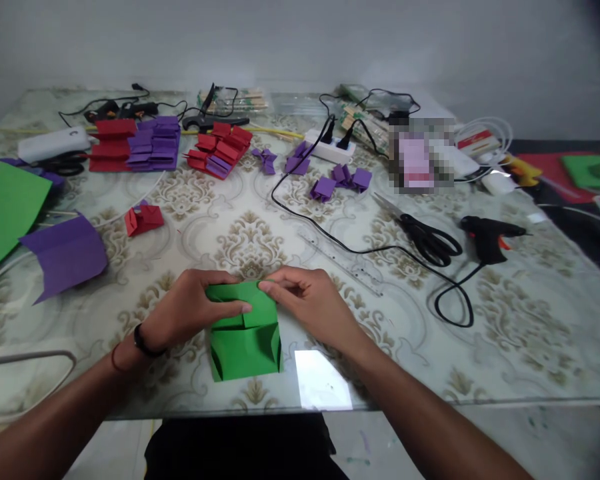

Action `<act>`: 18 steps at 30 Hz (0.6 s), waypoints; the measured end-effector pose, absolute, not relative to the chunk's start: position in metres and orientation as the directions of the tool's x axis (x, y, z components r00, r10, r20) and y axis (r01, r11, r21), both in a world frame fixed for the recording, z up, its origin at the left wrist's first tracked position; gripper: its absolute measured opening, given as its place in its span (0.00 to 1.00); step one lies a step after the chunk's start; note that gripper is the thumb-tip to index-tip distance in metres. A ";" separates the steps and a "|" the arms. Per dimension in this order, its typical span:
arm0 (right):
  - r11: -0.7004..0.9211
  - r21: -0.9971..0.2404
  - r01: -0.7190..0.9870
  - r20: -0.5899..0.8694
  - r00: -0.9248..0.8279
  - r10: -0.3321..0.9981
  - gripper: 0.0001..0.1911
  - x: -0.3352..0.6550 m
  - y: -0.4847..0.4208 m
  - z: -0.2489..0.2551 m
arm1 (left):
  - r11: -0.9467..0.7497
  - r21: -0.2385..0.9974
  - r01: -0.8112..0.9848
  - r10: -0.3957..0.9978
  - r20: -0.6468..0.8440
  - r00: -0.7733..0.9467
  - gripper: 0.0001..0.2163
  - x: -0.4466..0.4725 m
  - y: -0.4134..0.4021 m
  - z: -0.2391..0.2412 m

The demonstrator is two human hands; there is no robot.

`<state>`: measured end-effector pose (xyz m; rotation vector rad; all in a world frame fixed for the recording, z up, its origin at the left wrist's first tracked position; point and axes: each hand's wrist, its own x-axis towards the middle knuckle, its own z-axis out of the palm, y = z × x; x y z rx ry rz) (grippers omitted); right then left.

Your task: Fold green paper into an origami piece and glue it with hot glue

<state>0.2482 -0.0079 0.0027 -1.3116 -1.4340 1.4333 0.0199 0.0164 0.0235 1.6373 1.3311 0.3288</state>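
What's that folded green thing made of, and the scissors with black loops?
The green, folded rectangular sheet looks like matte paper: crisp creases, little shine. The black-looped scissors seem mixed: grey blades, probably smooth metal; evenly black handles, likely plastic.

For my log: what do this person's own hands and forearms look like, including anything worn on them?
Both the left hand and right hand are ungloved, and no sleeves show on the forearms. The left wrist wears a black band, with a thinner reddish-brown band nearer the elbow. The right wrist shows no band.
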 end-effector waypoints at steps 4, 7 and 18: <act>-0.287 -0.953 0.099 -0.304 -0.346 0.888 0.17 0.250 -0.007 0.001 | 0.096 0.817 0.568 0.904 -0.311 0.295 0.16 0.022 0.017 0.024; -0.329 -0.943 0.057 -0.324 -0.387 0.863 0.19 0.251 -0.005 0.000 | 0.062 0.838 0.542 0.935 -0.239 0.263 0.16 0.024 0.016 0.024; -0.252 -0.964 0.086 -0.266 -0.303 0.915 0.19 0.251 -0.006 0.002 | 0.019 0.852 0.524 0.828 -0.307 0.469 0.25 0.014 0.021 0.021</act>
